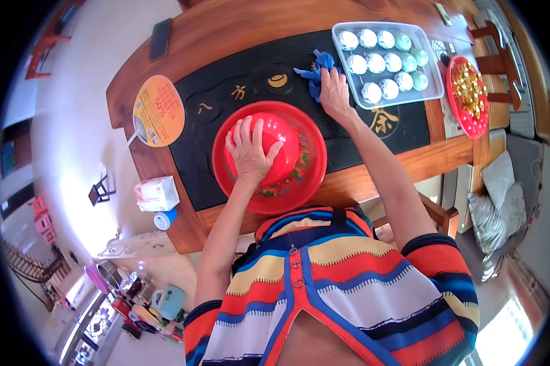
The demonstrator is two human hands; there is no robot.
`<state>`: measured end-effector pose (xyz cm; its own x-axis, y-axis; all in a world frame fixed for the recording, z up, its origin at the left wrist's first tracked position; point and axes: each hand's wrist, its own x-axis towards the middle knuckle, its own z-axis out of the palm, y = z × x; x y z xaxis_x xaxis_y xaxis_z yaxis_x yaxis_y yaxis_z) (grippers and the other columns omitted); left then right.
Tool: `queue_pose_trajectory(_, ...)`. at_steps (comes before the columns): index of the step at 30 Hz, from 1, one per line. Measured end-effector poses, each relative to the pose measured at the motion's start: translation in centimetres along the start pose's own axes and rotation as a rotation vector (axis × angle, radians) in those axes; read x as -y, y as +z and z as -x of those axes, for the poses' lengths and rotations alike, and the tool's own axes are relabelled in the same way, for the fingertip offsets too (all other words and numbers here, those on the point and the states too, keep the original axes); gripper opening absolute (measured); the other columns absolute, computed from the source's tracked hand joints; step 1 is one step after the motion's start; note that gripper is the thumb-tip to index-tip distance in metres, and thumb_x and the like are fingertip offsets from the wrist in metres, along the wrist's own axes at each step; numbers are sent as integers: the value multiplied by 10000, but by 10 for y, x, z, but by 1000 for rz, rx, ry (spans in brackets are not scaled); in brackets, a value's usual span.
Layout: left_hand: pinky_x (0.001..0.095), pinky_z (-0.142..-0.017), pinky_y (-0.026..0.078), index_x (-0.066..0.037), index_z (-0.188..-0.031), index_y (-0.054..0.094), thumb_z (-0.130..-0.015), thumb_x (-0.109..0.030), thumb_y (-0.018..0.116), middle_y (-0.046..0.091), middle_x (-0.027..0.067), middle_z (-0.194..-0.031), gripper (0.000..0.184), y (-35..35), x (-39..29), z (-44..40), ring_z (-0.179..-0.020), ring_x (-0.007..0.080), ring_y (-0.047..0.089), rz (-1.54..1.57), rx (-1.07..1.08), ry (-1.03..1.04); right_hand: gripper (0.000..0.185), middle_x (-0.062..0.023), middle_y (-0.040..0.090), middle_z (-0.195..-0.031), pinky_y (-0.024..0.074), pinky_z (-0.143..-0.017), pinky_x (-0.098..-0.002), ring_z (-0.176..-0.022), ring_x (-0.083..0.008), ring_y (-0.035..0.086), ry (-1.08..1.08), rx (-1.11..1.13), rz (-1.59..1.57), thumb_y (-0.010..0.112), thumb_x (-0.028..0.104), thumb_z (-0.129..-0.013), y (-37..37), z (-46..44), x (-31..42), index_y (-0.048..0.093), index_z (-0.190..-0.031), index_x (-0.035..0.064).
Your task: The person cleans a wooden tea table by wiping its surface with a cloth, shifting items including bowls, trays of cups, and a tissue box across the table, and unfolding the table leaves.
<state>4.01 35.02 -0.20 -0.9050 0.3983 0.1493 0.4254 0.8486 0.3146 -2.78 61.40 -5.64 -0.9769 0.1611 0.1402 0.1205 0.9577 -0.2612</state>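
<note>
A large red basin (314, 186) with a floral pattern inside stands at the front of the black tea tray (198, 177). A smaller red bowl (281, 137) sits inside it, seemingly upside down. My left hand (250, 151) lies on top of this bowl with its fingers spread. Farther right, my right hand (334, 94) has its fingers closed on a crumpled blue cloth (316, 72) on the black surface. Just beyond that hand is a clear plastic tray (436, 94) with rows of white and pale green cups (375, 62).
An orange hand fan (160, 110), a tissue pack (158, 193) and a blue-and-white container (164, 219) are along the left edge. A phone (160, 38) lies at the back left. At the right stands a red plate (479, 125) of gold-wrapped pieces.
</note>
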Motion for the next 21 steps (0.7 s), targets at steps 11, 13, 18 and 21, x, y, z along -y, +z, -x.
queue_pose_trajectory(11, 542, -1055, 215, -128, -1337, 420, -856, -538, 558, 394, 125, -1395, 647, 5, 4, 0, -1317, 316, 332, -58, -39, 53, 170, -165, 478, -1034, 539, -644, -430, -892, -346, 552, 84, 139, 53, 538, 67, -807, -66, 161, -63, 547, -976, 59)
queue_pose_trajectory(13, 541, -1053, 220, -127, -1336, 422, -859, -539, 553, 396, 126, -1393, 643, 6, 4, 0, -1316, 315, 333, -61, -43, 67, 223, -162, 477, -1119, 525, -654, -456, -898, -358, 546, 136, -15, 62, 534, 71, -810, -67, 170, -105, 558, -1031, 81)
queue_pose_trajectory(18, 537, -1038, 241, -123, -1337, 431, -866, -548, 528, 407, 131, -1388, 642, 8, 5, 1, -1305, 325, 350, -92, -65, 75, 385, -178, 360, -1429, 387, -868, -564, -1170, -389, 432, 522, -31, 182, 553, 180, -828, -71, 164, -150, 523, -1204, 103)
queue_pose_trajectory(21, 528, -1037, 249, -120, -1340, 437, -873, -547, 515, 421, 130, -1381, 638, 13, 8, 0, -1292, 331, 368, -107, -100, 104, 497, -185, 359, -1430, 327, -972, -572, -1280, -393, 348, 391, -64, 123, 611, 224, -798, -47, 164, -120, 485, -1248, 55)
